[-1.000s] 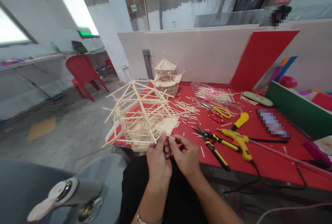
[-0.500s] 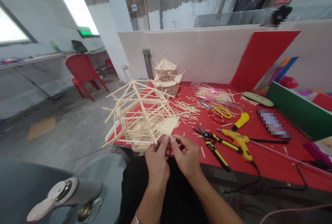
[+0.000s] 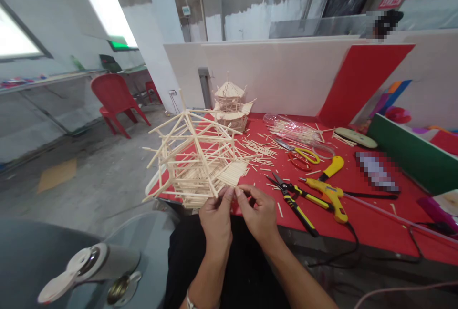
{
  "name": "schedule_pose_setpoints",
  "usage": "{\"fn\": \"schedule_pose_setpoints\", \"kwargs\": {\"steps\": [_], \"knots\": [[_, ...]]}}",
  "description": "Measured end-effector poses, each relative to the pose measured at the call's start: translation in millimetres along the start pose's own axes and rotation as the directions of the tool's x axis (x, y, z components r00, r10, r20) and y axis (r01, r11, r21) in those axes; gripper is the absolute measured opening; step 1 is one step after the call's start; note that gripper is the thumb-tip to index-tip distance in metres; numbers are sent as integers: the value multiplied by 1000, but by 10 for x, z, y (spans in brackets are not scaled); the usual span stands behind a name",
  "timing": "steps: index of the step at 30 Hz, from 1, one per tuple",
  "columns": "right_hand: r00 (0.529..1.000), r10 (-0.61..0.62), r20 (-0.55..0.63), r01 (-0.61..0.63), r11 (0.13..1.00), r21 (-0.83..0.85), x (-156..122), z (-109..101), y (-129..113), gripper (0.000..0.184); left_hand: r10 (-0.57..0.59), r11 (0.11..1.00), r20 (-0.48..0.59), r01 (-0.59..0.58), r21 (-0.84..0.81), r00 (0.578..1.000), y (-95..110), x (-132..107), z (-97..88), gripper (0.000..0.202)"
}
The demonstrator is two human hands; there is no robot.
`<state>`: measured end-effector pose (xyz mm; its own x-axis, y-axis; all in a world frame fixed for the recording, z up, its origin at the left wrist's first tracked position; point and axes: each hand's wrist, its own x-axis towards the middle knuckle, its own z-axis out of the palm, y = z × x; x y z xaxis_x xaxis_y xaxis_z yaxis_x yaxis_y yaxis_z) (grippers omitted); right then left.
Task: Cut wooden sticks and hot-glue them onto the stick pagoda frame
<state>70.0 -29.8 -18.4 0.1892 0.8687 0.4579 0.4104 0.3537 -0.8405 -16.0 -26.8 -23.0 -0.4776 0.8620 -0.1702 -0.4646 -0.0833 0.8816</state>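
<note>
A pagoda-like frame model of thin wooden sticks stands at the near left of the table, with open rafters above and a panel of close-laid sticks on its right side. At the near end of that panel, my left hand pinches with thumb and fingers. Beside it my right hand is pinched too, thumb tip almost against the left thumb. Whatever small piece lies between the right fingertips is hidden. Both hands are in front of the table's near edge, above my lap.
A smaller finished stick pagoda stands behind. Right of my hands lie pliers, a yellow glue gun, scissors and loose sticks on the red table. An open flask stands on a grey stool at lower left.
Almost nothing differs. Both hands keep their pinch at the panel's end, and the whole view has shifted very slightly.
</note>
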Motion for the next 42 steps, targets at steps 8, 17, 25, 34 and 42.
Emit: {"fn": "schedule_pose_setpoints", "kwargs": {"steps": [8, 17, 25, 34, 42], "knots": [[998, -24, 63, 19, 997, 78, -13, -172, -30, 17, 242, 890, 201, -300, 345, 949, 98, -216, -149, 10], [923, -156, 353, 187, 981, -54, -79, -891, 108, 21, 476, 359, 699, -844, 399, 534, 244, -422, -166, 34], [844, -100, 527, 156, 986, -62, 1, -1203, 203, 22, 67, 775, 750, -507, 376, 658, 186, -445, 44, 11], [818, -114, 564, 239, 959, -153, 48, -1336, 315, 25, -96, 850, 709, -313, 424, 699, -7, -391, 151, 5], [955, 83, 284, 161, 658, -736, 33, -1450, 675, 82, -18, 843, 634, -329, 425, 773, -165, -253, 179, 9]]}}
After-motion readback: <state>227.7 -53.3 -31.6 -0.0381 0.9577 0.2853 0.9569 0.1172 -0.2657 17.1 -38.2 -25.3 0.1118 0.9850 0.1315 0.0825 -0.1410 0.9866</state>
